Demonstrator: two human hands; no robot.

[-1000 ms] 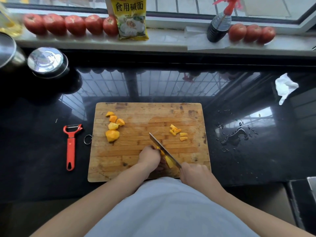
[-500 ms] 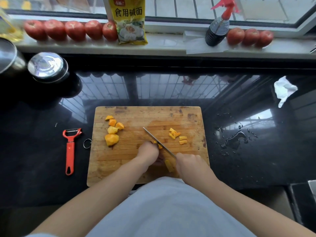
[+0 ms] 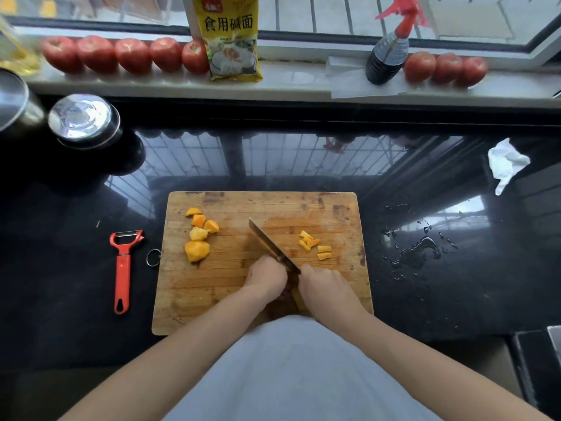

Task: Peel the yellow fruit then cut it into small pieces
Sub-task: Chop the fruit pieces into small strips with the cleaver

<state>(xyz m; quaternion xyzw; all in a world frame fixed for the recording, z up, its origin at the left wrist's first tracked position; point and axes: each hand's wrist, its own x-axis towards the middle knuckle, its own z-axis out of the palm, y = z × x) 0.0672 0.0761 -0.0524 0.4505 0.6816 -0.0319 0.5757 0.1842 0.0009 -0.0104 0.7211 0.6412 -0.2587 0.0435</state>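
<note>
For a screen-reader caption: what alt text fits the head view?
A person's right hand holds a knife over a wooden cutting board, left hand beside the blade, yellow fruit pieces on either side. A red peeler lies left of the board.

We see the cutting board (image 3: pixel 264 302) at the counter's (image 3: pixel 425 299) near edge. On its left half lie large fruit chunks (image 3: pixel 198 235), on its right half small pieces (image 3: pixel 315 246), the knife (image 3: pixel 271 244) between them. The peeler (image 3: pixel 124 268) lies left of the board, a crumpled tissue (image 3: pixel 505 162) toward the counter's far right corner.
</note>
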